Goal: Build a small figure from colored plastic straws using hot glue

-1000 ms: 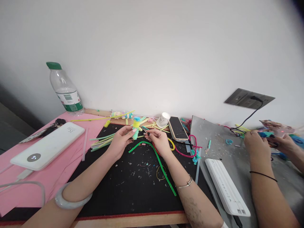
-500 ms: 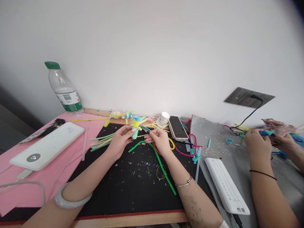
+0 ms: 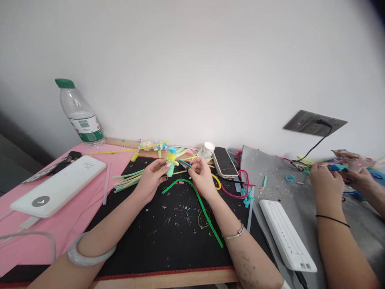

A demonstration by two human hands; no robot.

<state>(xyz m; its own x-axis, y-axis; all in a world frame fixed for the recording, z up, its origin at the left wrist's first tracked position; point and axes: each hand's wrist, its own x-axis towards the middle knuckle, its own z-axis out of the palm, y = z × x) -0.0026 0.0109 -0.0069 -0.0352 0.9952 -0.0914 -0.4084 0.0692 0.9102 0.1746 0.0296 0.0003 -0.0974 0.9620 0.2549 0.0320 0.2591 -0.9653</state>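
Note:
My left hand [image 3: 154, 178] pinches a small pipe-cleaner figure [image 3: 171, 158], wound in blue, yellow and mint green and held upright above the black mat. Close on its right, my right hand [image 3: 201, 173] is closed around a slim, pointed tool [image 3: 184, 162] that looks like small scissors. Its dark tip points toward the figure's side; my fingers hide most of the handle. Below my hands, a bent green pipe cleaner [image 3: 200, 198] lies on the mat. Pale green and yellow pipe cleaners [image 3: 129, 180] lie in a bundle beside my left hand.
A bottle [image 3: 81, 116] and a white power bank [image 3: 58, 186] stand left, by pink paper [image 3: 75, 214]. A paper cup [image 3: 207, 150] and phone [image 3: 225, 162] are behind my right hand. Another power bank [image 3: 287, 235] lies right, near another person's hands [image 3: 326, 180]. Fluff scraps litter the black mat [image 3: 162, 249].
My right hand has shifted slightly, its fingers a little higher on the tool. The left hand keeps hold of the figure, almost still. The view has moved very slightly.

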